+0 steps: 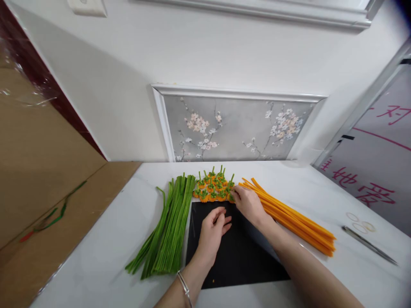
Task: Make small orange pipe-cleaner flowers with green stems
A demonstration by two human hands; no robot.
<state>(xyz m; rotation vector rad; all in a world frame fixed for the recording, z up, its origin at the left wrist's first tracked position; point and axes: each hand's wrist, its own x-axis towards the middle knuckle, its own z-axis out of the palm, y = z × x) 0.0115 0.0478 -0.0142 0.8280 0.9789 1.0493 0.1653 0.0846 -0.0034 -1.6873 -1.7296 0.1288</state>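
Note:
My right hand (pixel 248 204) is at the right end of a cluster of small orange pipe-cleaner fruits (pixel 212 195) with green leafy tops and stems. Its thumb and fingertips are pinched on one fruit (pixel 230 196) there, partly hidden by the fingers. Over the black mat (pixel 237 261) is my left hand (pixel 213 233), fingers loosely bent and apart, with nothing visible in them. A bundle of green pipe cleaners (pixel 173 226) lies left of the mat. Orange pipe cleaners (pixel 295 218) lie in a bundle at the right, partly behind my right forearm.
Tweezers (pixel 369 244) and several thin rubber bands (pixel 360 223) lie on the white table (pixel 105 252) at the right. Cardboard (pixel 48 171) borders the left side. A wall with a framed floral panel (pixel 237 128) rises behind; a board with red writing (pixel 375 158) stands at right.

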